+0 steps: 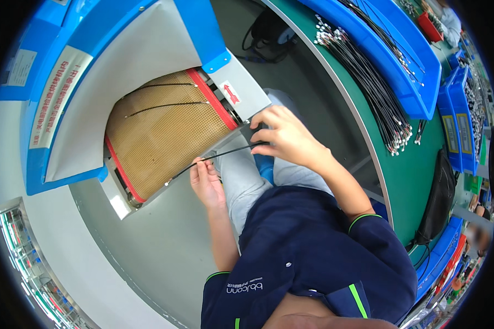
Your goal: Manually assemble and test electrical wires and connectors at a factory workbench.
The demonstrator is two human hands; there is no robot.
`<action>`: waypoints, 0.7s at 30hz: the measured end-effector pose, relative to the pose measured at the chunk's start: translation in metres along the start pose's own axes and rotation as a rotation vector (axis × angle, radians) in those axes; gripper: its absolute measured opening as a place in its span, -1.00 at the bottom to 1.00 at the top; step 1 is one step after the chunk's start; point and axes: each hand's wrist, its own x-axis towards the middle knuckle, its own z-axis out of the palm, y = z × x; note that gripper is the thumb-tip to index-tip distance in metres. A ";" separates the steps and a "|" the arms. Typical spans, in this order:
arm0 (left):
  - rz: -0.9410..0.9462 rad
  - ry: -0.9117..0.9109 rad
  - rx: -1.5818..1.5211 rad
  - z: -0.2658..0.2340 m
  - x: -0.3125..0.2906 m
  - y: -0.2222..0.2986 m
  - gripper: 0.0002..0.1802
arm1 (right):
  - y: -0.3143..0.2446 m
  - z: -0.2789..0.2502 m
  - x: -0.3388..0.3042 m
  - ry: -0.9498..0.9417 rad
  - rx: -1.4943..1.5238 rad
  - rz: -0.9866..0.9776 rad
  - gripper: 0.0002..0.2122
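Observation:
A thin black cable (225, 153) is stretched between my two hands, just off the near edge of a mesh conveyor belt (164, 131). My left hand (207, 183) pinches it between thumb and fingers, and its end with a small pale connector (167, 183) sticks out over the belt's corner. Further right, my right hand (285, 137) grips the cable's other part; its fingers curl, hiding the cable's far end. On the tan belt, with red borders, lie two similar cables, an upper cable (167, 85) and a lower cable (167, 107), apart from each other.
Around the belt stands a blue and white machine housing (214, 35). To the right, a green tabletop (400, 175) carries a large bundle of black cables (365, 82), blue bins (425, 98) and a black pouch (439, 197). A dark coil (271, 33) lies beyond my legs.

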 end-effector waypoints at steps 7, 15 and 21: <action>0.039 0.029 -0.007 -0.010 0.008 0.006 -0.87 | 0.003 0.029 0.017 -0.040 0.023 -0.091 -0.87; 0.026 0.033 0.033 -0.021 0.022 0.018 -0.73 | 0.004 0.060 0.041 0.000 0.031 -0.097 -0.88; -0.149 0.030 0.117 -0.029 0.005 0.005 -0.65 | 0.019 0.119 0.082 0.051 0.005 -0.010 -0.90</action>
